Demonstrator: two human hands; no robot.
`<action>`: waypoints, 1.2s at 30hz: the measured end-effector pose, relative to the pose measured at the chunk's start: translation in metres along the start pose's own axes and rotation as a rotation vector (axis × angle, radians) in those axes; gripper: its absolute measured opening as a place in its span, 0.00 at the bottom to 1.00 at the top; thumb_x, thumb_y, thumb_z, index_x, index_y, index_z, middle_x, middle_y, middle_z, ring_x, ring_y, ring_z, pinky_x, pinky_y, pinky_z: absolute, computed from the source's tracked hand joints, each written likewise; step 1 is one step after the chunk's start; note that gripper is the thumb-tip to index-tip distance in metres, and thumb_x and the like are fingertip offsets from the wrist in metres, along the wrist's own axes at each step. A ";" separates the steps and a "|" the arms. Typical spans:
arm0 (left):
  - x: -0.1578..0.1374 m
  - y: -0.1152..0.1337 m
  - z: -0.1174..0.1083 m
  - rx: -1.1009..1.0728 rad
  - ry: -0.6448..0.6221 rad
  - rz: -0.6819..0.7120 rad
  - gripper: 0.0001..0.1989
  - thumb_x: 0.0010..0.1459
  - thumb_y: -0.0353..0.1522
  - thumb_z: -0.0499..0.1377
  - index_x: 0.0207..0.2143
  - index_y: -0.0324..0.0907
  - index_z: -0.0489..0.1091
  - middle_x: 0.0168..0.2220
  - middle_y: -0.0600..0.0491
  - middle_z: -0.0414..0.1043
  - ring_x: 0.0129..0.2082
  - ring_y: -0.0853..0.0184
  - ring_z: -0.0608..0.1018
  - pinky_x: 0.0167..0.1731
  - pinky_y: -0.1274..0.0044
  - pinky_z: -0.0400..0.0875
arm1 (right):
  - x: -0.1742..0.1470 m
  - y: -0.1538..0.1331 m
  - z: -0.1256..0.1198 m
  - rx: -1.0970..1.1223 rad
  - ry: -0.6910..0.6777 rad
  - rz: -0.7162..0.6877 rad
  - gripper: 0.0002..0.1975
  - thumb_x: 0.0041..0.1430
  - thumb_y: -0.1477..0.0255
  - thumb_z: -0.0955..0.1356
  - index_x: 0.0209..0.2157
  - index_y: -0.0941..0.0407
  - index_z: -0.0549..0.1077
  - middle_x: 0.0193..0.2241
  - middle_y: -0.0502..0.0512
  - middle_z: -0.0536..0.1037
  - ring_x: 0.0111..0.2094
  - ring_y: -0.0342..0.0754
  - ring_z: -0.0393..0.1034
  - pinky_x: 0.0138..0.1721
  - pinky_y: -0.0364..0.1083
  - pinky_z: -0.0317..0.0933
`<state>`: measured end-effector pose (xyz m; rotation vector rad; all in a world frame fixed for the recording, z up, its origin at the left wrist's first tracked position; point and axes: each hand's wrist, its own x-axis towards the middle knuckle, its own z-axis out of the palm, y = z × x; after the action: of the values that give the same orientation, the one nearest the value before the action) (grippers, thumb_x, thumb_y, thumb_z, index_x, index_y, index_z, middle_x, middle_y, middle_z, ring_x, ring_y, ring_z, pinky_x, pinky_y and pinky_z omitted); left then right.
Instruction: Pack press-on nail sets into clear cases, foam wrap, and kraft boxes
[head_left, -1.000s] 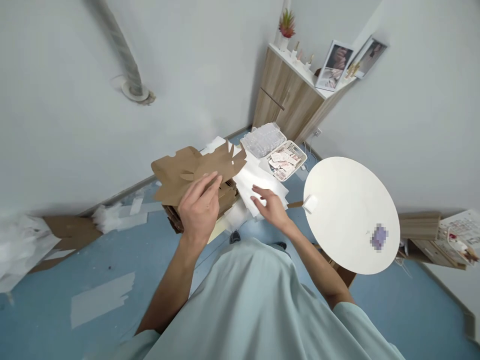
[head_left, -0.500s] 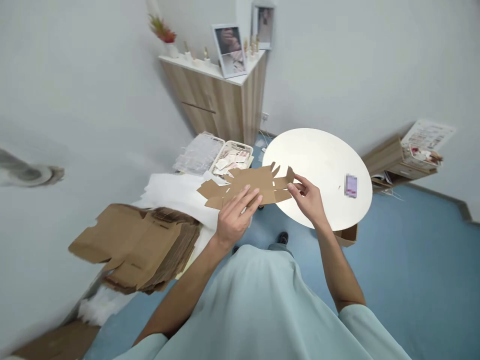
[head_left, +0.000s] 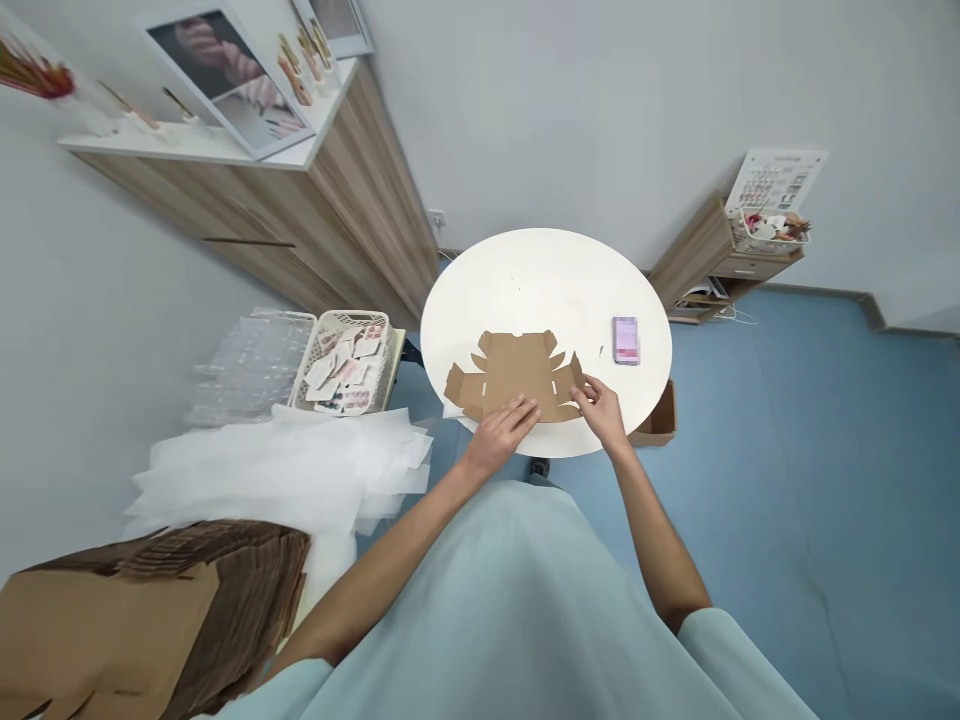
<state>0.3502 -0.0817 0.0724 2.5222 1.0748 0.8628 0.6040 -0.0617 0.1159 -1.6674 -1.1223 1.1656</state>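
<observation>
An unfolded cardboard box [head_left: 517,365] lies level over the near part of the round white table [head_left: 525,270], its side flaps partly raised. My left hand [head_left: 501,435] grips its near edge, fingers stretched together on top and the thumb hidden. At the right side flap, my right hand [head_left: 598,408] pinches the cardboard between thumb and fingers. Whether the box rests fully on the tabletop, I cannot tell. To the right on the table is a small purple pack [head_left: 625,341], partly blurred.
On the left are stacked flat cardboard boxes [head_left: 112,620], white wrapping sheets [head_left: 262,465], a basket [head_left: 304,385] of small packets and clear plastic packaging [head_left: 244,365]. A wooden cabinet [head_left: 367,180] stands behind them. Right are a low shelf unit [head_left: 697,250] and an open carton [head_left: 664,415] on the floor.
My view has turned right and come closer to the table. Both hands have carried the cardboard box from beside the table to over its near part, keeping their hold.
</observation>
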 end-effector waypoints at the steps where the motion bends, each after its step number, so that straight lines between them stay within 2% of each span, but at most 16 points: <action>1: 0.002 -0.005 0.016 -0.016 -0.027 0.002 0.25 0.75 0.24 0.46 0.65 0.48 0.74 0.63 0.43 0.77 0.69 0.56 0.73 0.63 0.60 0.78 | 0.009 0.012 -0.005 0.036 -0.018 0.011 0.30 0.59 0.57 0.72 0.58 0.58 0.76 0.50 0.65 0.86 0.50 0.58 0.83 0.52 0.57 0.75; 4: 0.003 -0.021 0.058 -0.027 -0.135 0.003 0.27 0.74 0.22 0.47 0.68 0.47 0.70 0.65 0.41 0.75 0.71 0.56 0.71 0.64 0.59 0.76 | 0.036 0.048 -0.014 0.136 -0.080 0.072 0.27 0.56 0.57 0.72 0.53 0.58 0.76 0.51 0.66 0.86 0.49 0.58 0.83 0.48 0.55 0.75; 7: -0.002 -0.036 0.088 0.008 -0.276 -0.012 0.29 0.72 0.21 0.47 0.70 0.47 0.67 0.68 0.40 0.72 0.73 0.57 0.68 0.66 0.58 0.72 | 0.055 0.077 -0.015 0.157 -0.101 0.177 0.25 0.52 0.58 0.74 0.49 0.57 0.75 0.46 0.65 0.87 0.46 0.58 0.83 0.44 0.53 0.75; 11: -0.010 -0.049 0.115 0.041 -0.440 -0.100 0.29 0.72 0.21 0.48 0.70 0.47 0.67 0.71 0.40 0.68 0.74 0.56 0.67 0.68 0.59 0.69 | 0.069 0.104 -0.013 0.106 -0.110 0.284 0.21 0.52 0.62 0.74 0.46 0.56 0.75 0.42 0.62 0.87 0.44 0.56 0.82 0.45 0.52 0.75; 14: -0.014 -0.050 0.126 0.032 -0.513 -0.186 0.29 0.71 0.21 0.49 0.69 0.48 0.68 0.71 0.42 0.68 0.73 0.57 0.69 0.69 0.61 0.68 | 0.072 0.114 -0.019 -0.075 -0.115 0.292 0.19 0.57 0.64 0.71 0.49 0.57 0.76 0.46 0.63 0.86 0.46 0.56 0.82 0.51 0.55 0.74; 16: -0.016 -0.049 0.127 0.027 -0.525 -0.256 0.29 0.71 0.22 0.50 0.69 0.49 0.68 0.72 0.43 0.67 0.73 0.57 0.68 0.69 0.61 0.68 | 0.075 0.114 -0.026 -0.276 -0.114 0.260 0.20 0.60 0.65 0.69 0.52 0.58 0.76 0.51 0.65 0.84 0.49 0.57 0.81 0.57 0.58 0.71; 19: -0.019 -0.049 0.119 0.024 -0.501 -0.372 0.25 0.73 0.29 0.54 0.70 0.47 0.66 0.73 0.41 0.64 0.75 0.54 0.65 0.71 0.59 0.65 | 0.084 0.102 -0.034 -0.529 -0.093 0.142 0.24 0.67 0.65 0.66 0.60 0.60 0.73 0.60 0.70 0.77 0.58 0.61 0.76 0.62 0.59 0.67; 21: -0.020 -0.051 0.109 0.019 -0.477 -0.451 0.27 0.71 0.34 0.60 0.70 0.46 0.65 0.74 0.39 0.61 0.76 0.51 0.63 0.71 0.57 0.64 | 0.095 0.089 -0.032 -0.613 -0.102 0.039 0.27 0.71 0.63 0.64 0.66 0.60 0.69 0.66 0.71 0.71 0.62 0.62 0.72 0.62 0.58 0.67; 23: -0.020 -0.054 0.099 0.021 -0.470 -0.533 0.28 0.68 0.34 0.63 0.69 0.46 0.66 0.74 0.39 0.61 0.75 0.49 0.64 0.71 0.56 0.64 | 0.108 0.075 -0.022 -0.664 -0.154 -0.027 0.28 0.73 0.64 0.62 0.69 0.60 0.64 0.69 0.71 0.67 0.63 0.61 0.71 0.61 0.57 0.68; 27: -0.017 -0.055 0.085 0.030 -0.513 -0.698 0.21 0.66 0.27 0.60 0.60 0.47 0.75 0.68 0.44 0.71 0.68 0.53 0.73 0.67 0.61 0.69 | 0.136 0.054 0.010 -0.790 -0.320 0.038 0.30 0.72 0.67 0.65 0.70 0.61 0.60 0.65 0.73 0.70 0.58 0.64 0.74 0.57 0.57 0.70; 30: -0.013 -0.051 0.082 0.022 -0.550 -0.784 0.18 0.68 0.26 0.55 0.52 0.47 0.81 0.66 0.47 0.73 0.65 0.54 0.76 0.63 0.65 0.72 | 0.148 0.052 0.030 -0.846 -0.425 0.086 0.32 0.70 0.72 0.65 0.72 0.62 0.56 0.59 0.73 0.74 0.55 0.64 0.76 0.54 0.57 0.70; 33: -0.010 -0.048 0.080 -0.001 -0.571 -0.828 0.19 0.65 0.24 0.55 0.49 0.48 0.83 0.70 0.51 0.70 0.64 0.54 0.77 0.60 0.67 0.74 | 0.147 0.061 0.037 -0.859 -0.460 0.063 0.36 0.70 0.74 0.65 0.75 0.59 0.50 0.60 0.72 0.72 0.54 0.63 0.76 0.55 0.58 0.70; 36: -0.008 -0.052 0.077 -0.037 -0.570 -0.848 0.18 0.63 0.25 0.56 0.46 0.48 0.84 0.70 0.53 0.70 0.62 0.53 0.79 0.60 0.66 0.74 | 0.141 0.073 0.034 -0.845 -0.481 0.018 0.40 0.70 0.70 0.66 0.77 0.55 0.48 0.65 0.71 0.66 0.53 0.62 0.77 0.55 0.58 0.71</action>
<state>0.3641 -0.0525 -0.0152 1.7766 1.6407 -0.0651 0.6132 0.0545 0.0034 -2.0426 -2.1190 1.2191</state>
